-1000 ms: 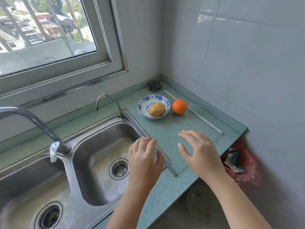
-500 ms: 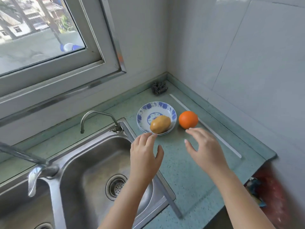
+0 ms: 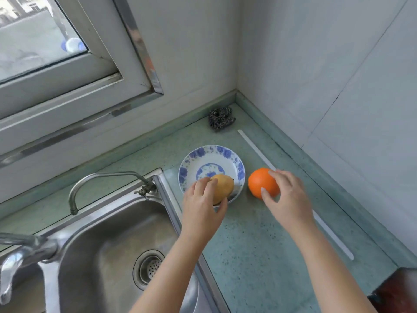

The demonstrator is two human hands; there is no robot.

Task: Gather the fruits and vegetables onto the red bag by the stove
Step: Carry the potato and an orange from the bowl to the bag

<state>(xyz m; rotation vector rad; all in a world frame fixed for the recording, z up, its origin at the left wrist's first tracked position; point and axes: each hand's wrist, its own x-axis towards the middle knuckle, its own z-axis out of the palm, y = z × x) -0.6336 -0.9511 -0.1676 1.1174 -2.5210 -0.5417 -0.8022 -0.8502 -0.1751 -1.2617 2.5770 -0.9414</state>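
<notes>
A yellow-brown potato-like piece of produce (image 3: pixel 223 184) lies in a white bowl with blue flowers (image 3: pixel 212 150) on the green counter (image 3: pixel 259 245). My left hand (image 3: pixel 200 208) covers its near side, with the fingers on top and the thumb under its front edge. Just right of the bowl, an orange (image 3: pixel 258 180) rests on the counter. My right hand (image 3: pixel 286 199) wraps around the orange's right side, thumb and forefinger touching it. A dark red shape (image 3: pixel 398 290), partly cut off, shows past the counter's near right end.
A steel double sink (image 3: pixel 108 256) with two taps (image 3: pixel 101 177) lies left of the bowl. A dark wire scourer (image 3: pixel 221 118) sits in the back corner. A white strip (image 3: pixel 255 147) runs along the counter near the tiled right wall. A window is at the upper left.
Both hands have reached forward from the counter's near part. The left hand now rests on the produce in the bowl and the right hand is around the orange. The view has moved closer.
</notes>
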